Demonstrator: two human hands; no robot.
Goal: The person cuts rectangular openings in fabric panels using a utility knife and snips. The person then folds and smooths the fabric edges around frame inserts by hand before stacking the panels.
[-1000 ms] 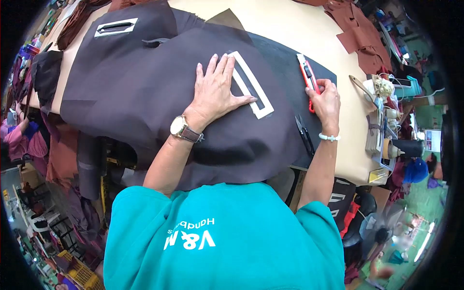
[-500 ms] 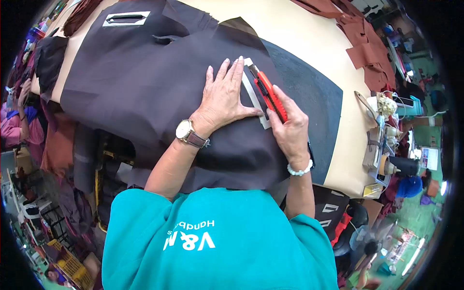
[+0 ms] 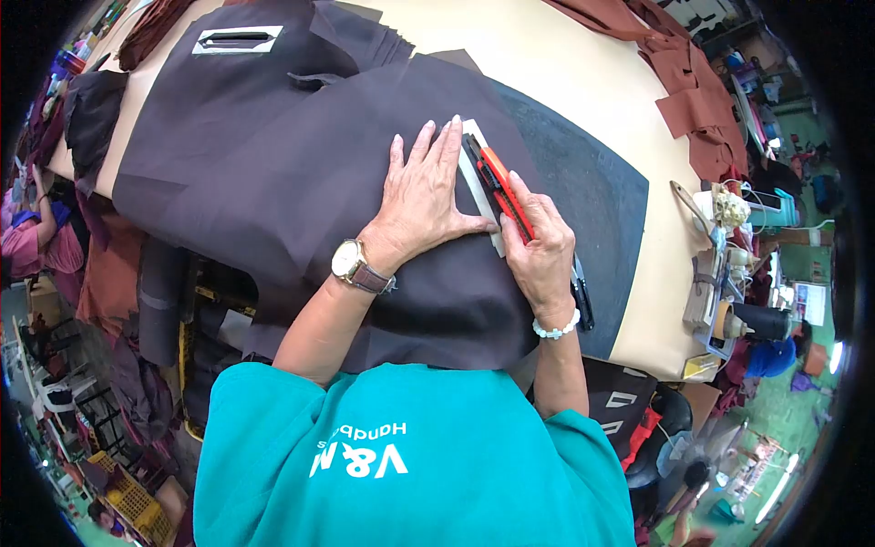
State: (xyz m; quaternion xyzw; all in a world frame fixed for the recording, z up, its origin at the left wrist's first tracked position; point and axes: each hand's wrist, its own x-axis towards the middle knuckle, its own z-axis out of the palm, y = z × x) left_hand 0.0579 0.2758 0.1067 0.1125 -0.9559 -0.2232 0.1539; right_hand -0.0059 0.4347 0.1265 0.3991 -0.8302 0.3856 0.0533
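Note:
Dark brown leather (image 3: pixel 301 173) lies spread over the table. My left hand (image 3: pixel 424 191) rests flat on it with fingers apart, fingertips and thumb along the left edge of a white rectangular frame (image 3: pixel 476 190). My right hand (image 3: pixel 540 246) is wrapped round a red utility knife (image 3: pixel 503 191), tilted over the frame with its front end near the frame's upper part. The knife hides much of the frame's right side. Under the leather's right part shows a dark mat (image 3: pixel 602 191).
Black-handled scissors (image 3: pixel 581 296) lie partly behind my right wrist. A second white frame (image 3: pixel 237 39) is at the leather's upper left. Brown leather pieces (image 3: pixel 697 109) lie at the upper right, above a brush (image 3: pixel 691 205). A co-worker's arm (image 3: pixel 44 214) shows far left.
My right hand has carried the knife left from the mat to the white frame, then shifted slightly down. My left hand stays on the leather by the frame.

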